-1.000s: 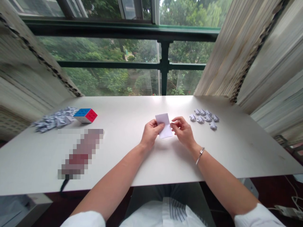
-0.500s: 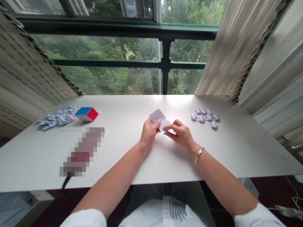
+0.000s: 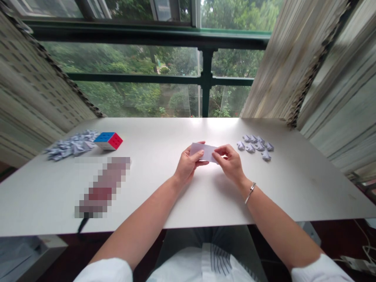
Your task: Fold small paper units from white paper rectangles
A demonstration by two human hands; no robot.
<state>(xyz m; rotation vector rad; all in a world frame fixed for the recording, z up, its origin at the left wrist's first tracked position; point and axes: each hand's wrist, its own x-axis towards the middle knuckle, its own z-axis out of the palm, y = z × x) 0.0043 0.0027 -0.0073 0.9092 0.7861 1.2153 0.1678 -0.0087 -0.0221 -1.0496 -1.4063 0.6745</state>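
Observation:
A small white paper strip [image 3: 205,151], folded to a narrow rectangle, is held just above the white table [image 3: 164,196] at its middle. My left hand [image 3: 188,164] pinches the strip's left end with thumb on top. My right hand [image 3: 230,162] pinches the right end, a silver bracelet on its wrist. Both hands are closed on the paper.
Several small folded paper pieces [image 3: 256,145] lie to the right of my hands. A heap of folded paper pieces [image 3: 69,145] and a colourful puzzle cube [image 3: 108,141] sit at the far left. A blurred-out object [image 3: 101,188] lies at left front. Window and curtains stand behind.
The paper stood as an upright sheet a second ago, was bent over half a second ago, and is now folded into a low horizontal strip between both hands.

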